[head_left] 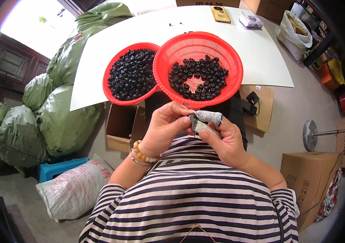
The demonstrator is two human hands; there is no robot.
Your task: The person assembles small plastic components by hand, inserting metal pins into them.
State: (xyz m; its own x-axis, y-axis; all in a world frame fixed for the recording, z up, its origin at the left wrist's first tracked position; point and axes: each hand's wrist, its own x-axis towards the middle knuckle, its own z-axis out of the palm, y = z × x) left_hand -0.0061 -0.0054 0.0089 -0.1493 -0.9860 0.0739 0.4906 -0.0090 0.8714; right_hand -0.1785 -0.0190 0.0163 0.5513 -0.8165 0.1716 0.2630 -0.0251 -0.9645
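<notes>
My left hand (pixel 165 121), with a beaded bracelet and a bangle at its wrist, pinches a small black piece (pixel 192 117) between thumb and fingertips. My right hand (pixel 230 141) meets it there, its finger and thumb closed at the same piece. A grey knitted sleeve (pixel 209 117) covers one right finger, and a pale wrap (pixel 205 128) covers the thumb. The fingers hide most of the piece. Just beyond my hands, a red plastic colander (pixel 232 52) holds many small round black pieces (pixel 198 65) with hollow centres. Left of it, a red basket (pixel 106 90) is heaped with similar pieces.
Both containers stand on a white table (pixel 95 52) with a curved edge. A yellow phone (pixel 220 14) and a white packet (pixel 251 20) lie at its far side. Green sacks (pixel 65 121) crowd the left. Cardboard boxes (pixel 310 178) and a metal stand (pixel 310 135) are right.
</notes>
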